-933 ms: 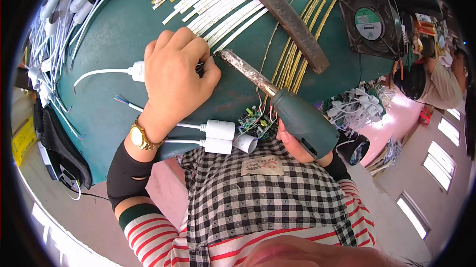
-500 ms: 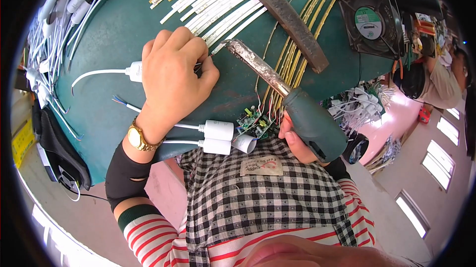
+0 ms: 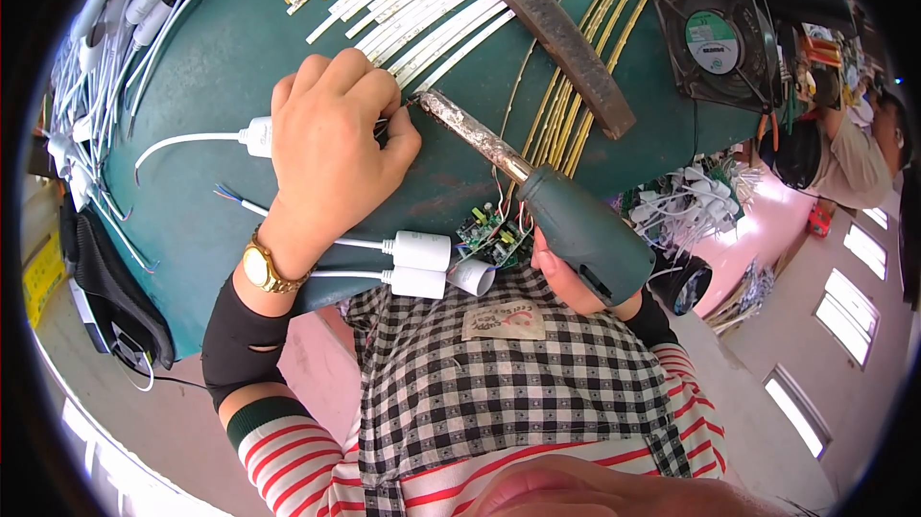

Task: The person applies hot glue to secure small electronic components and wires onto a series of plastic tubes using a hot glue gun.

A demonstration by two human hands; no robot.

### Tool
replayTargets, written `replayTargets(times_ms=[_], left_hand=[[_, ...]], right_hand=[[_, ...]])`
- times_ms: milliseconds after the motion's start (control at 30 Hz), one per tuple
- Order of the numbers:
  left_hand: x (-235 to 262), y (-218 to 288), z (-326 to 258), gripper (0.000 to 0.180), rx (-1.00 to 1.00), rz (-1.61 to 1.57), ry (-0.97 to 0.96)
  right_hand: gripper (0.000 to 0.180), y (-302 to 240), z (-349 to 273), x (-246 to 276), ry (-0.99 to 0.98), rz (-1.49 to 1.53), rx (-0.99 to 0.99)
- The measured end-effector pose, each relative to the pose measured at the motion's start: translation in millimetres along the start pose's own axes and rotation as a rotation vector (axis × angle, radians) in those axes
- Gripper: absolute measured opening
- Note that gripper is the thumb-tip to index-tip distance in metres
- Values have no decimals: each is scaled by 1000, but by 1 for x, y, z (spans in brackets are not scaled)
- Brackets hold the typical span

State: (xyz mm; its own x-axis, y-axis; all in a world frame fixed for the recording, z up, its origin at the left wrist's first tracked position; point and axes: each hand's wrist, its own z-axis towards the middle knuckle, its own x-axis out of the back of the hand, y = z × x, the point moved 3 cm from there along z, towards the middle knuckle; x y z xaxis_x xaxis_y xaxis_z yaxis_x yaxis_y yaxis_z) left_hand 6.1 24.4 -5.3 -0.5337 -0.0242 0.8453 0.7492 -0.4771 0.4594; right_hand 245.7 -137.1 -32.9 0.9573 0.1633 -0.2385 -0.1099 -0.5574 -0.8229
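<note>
My left hand is closed in a pinch, with a thin dark wire at its fingertips by the end of a white LED strip. Out from under its left side pokes a white cylindrical housing with a white cable; the rest is covered by the hand. In my right hand is a large soldering iron with a dark green handle. The iron's worn silvery barrel slants up and left, its tip at the wire beside my left fingers. Most right fingers are hidden behind the handle.
A dark curved metal bar lies across the LED strips. Near my apron are white housings and green circuit boards. A black fan stands at the right; cabled housings pile up at the left. Another person sits beyond the right side.
The soldering iron has moved left and slightly down with my right hand, bringing its tip to the wire at my left fingertips. My left hand has barely shifted.
</note>
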Motion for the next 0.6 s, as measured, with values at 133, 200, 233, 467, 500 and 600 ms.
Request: replayTargets(times_ms=[133, 200, 233, 467, 500, 600], left_hand=[[0, 0, -1, 13, -22, -8, 10], [0, 0, -1, 13, -21, -10, 9], [0, 0, -1, 13, -21, -11, 7], [-1, 0, -1, 11, -7, 6, 3], [-1, 0, -1, 11, -7, 7, 3], [-1, 0, -1, 12, -9, 8, 3]], right_hand=[[33, -24, 13, -7, -88, -558, 298], [27, -24, 16, -8, -87, -274, 301], [27, -22, 15, -8, -88, -275, 301], [47, 20, -12, 25, 4, -664, 367], [47, 20, -11, 24, -14, -723, 376], [48, 12, -8, 20, -20, -726, 407]])
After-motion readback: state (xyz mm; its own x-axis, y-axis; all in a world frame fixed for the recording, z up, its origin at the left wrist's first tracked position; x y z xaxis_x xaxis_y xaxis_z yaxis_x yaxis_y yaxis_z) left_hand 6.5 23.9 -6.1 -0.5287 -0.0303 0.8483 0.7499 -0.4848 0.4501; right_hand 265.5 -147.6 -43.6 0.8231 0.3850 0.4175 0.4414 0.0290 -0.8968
